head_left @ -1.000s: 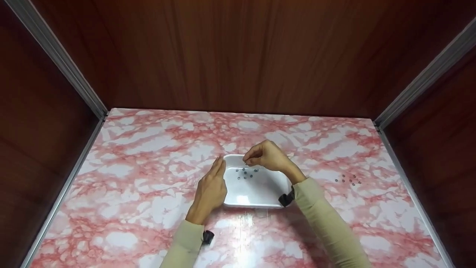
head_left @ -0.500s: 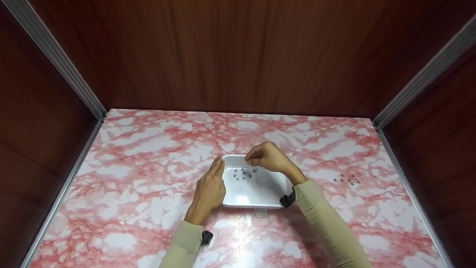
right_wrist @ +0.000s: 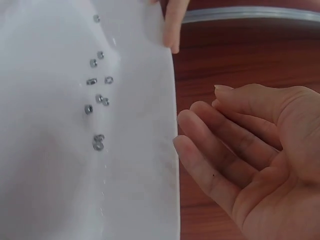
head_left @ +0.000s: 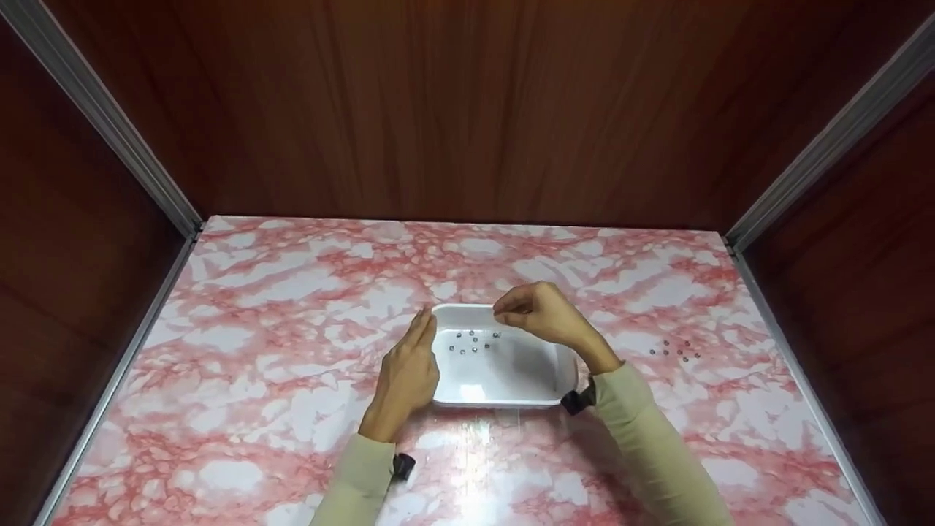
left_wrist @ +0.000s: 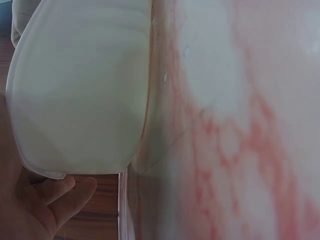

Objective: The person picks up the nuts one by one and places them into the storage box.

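Observation:
A white rectangular tray (head_left: 504,383) sits on the table in the head view, with several small metal nuts (head_left: 475,350) scattered over the left part of its floor. My left hand (head_left: 410,374) lies along the tray's left side, fingers fairly straight against the rim; the left wrist view shows its fingertips (left_wrist: 75,195) beside the tray's outer wall. Over the far right part of the tray hovers my right hand (head_left: 549,315). In the right wrist view its fingers (right_wrist: 192,157) are loosely bent beside the rim, with nothing seen between them and the thumb.
More small nuts (head_left: 685,359) lie in a loose group on the red-and-white marbled table (head_left: 292,292), right of the tray. Dark wood panels (head_left: 467,109) with grey metal corner strips close off the back and both sides.
The right hand let go of a small nut into the tray and has drawn slightly to the right. Another nut now shows among those inside. The left hand stays at the tray's side.

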A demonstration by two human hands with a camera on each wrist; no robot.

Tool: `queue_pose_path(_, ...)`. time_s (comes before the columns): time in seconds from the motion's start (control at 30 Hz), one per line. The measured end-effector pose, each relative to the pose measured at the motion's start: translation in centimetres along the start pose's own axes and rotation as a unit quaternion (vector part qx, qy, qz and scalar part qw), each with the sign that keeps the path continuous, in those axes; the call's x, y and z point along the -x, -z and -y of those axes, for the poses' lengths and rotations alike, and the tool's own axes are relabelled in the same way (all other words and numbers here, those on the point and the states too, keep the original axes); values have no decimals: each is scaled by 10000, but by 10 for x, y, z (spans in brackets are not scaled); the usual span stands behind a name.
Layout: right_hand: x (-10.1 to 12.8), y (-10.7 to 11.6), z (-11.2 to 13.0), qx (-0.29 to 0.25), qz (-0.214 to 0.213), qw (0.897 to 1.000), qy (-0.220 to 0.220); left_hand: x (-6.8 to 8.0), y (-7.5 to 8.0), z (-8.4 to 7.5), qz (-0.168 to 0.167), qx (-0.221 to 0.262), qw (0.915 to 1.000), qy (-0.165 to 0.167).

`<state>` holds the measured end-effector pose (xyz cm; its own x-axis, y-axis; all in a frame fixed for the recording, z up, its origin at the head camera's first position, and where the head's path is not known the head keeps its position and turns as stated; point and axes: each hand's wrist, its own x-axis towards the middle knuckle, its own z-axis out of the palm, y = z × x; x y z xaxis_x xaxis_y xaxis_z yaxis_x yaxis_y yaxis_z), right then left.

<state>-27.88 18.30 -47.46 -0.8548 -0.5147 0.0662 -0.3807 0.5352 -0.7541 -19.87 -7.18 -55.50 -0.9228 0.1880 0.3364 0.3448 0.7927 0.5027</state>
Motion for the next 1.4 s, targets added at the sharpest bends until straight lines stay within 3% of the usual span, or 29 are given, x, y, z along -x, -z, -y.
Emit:
queue_pose_path(0.3,29,18,-5,163,-448,9987,-181,1,1,0,42,-47,10000,53)
queue_pose_path(0.7,81,46,-33,126,-1307,9898,-561,0,5,-2,-20,-82,10000,-38)
queue_pose_path(1.1,124,71,-73,933,-1792,9757,-846,-1,2,-3,-71,-175,9998,-87)
queue_pose_path(1.23,136,77,-88,1056,-1787,9733,-980,0,2,-3,-60,-168,9998,-90)
queue_pose_path(1.4,147,82,-108,1360,-1436,9736,-1138,0,2,-4,-1,-92,10000,-26)
